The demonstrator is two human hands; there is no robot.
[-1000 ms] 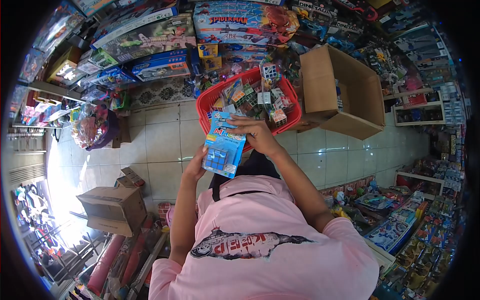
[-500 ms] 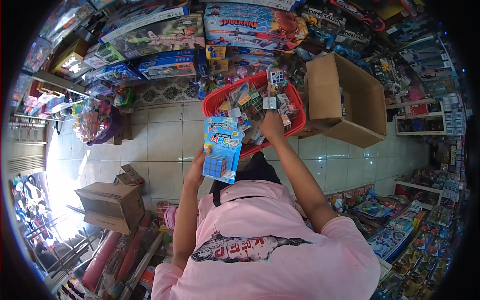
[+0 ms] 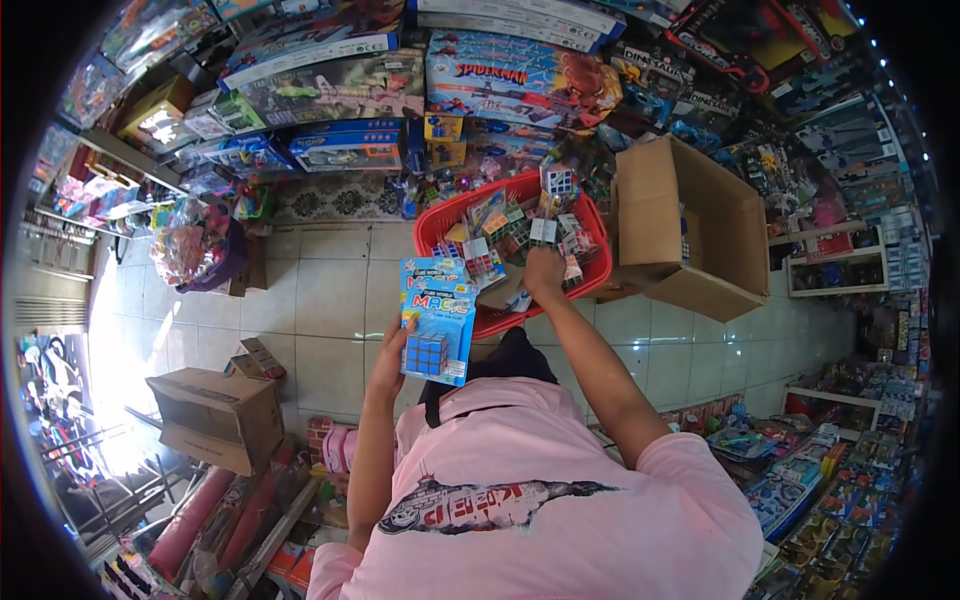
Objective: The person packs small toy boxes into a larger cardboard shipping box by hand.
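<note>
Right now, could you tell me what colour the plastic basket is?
Red plastic basket; the head view shows it best.

Bare floor tiles [image 3: 330,290] left of packed red basket [image 3: 455,212], cardboard box [image 3: 690,215] right

The scene is lit brightly and evenly by daylight, which enters from the left, where the tiled floor [image 3: 330,290] is washed out to near white. Soft glare is reflected by the glossy tiles at the right. Only faint shadows are cast. Strong fisheye distortion is seen: the frame is bounded by a black circular vignette, and shelves are bent along the rim. The centre is rendered sharply; detail is smeared towards the edges.
</note>
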